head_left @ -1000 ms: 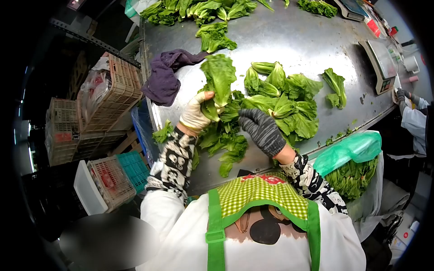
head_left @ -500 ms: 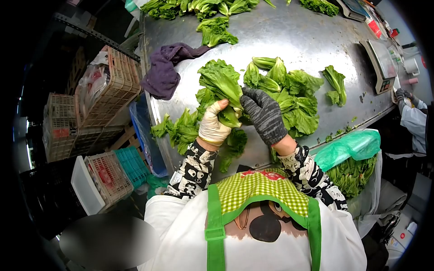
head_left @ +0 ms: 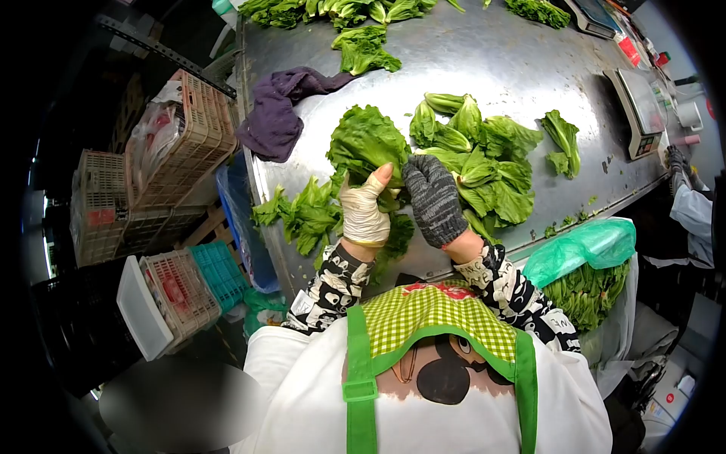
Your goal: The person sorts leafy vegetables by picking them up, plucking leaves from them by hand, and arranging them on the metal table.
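My left hand [head_left: 365, 210], in a whitish glove with a bare thumb tip, is closed around the lower part of a green lettuce [head_left: 368, 142]. The leafy side of the lettuce faces up and away from me. My right hand [head_left: 434, 198], in a dark grey knitted glove, is closed at the right edge of the same lettuce; its fingertips are partly hidden. Loose leaves [head_left: 306, 217] lie on the metal table to the left and under my left hand. Just right of my right hand is a pile of lettuce heads [head_left: 495, 170].
A purple cloth [head_left: 274, 113] lies on the table's [head_left: 454, 57] left edge. More lettuce [head_left: 367, 49] is at the far side, and a scale [head_left: 637, 106] stands at right. Crates [head_left: 185, 136] are stacked left. A bag of greens [head_left: 586, 295] sits front right. Another person's sleeve [head_left: 692, 212] shows far right.
The lettuce has turned, so its broad leaf faces up where pale ribs showed before. My left hand has shifted slightly right and my right hand slightly down, with its fingers more curled.
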